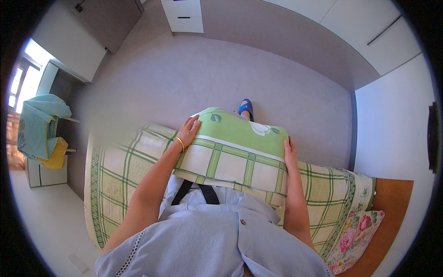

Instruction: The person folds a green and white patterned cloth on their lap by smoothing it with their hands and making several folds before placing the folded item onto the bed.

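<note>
A folded green-and-white checked cloth, thick like a quilt or sheet (230, 162), lies across my lap, its green band with white flowers on the far side. My left hand (188, 131), with a gold bangle at the wrist, rests flat on its left far corner. Against its right edge lies my right hand (290, 150), fingers partly hidden by the cloth. Beneath and behind me is a bed with a checked green bedspread (322, 187).
A floral pillow (356, 239) lies by the wooden headboard (392, 207) at right. At left, a chair holds blue cloth (36, 124) and yellow cloth (57, 155). White drawers (183, 17) stand across the grey floor (207, 65). A blue slipper (246, 109) is on one foot.
</note>
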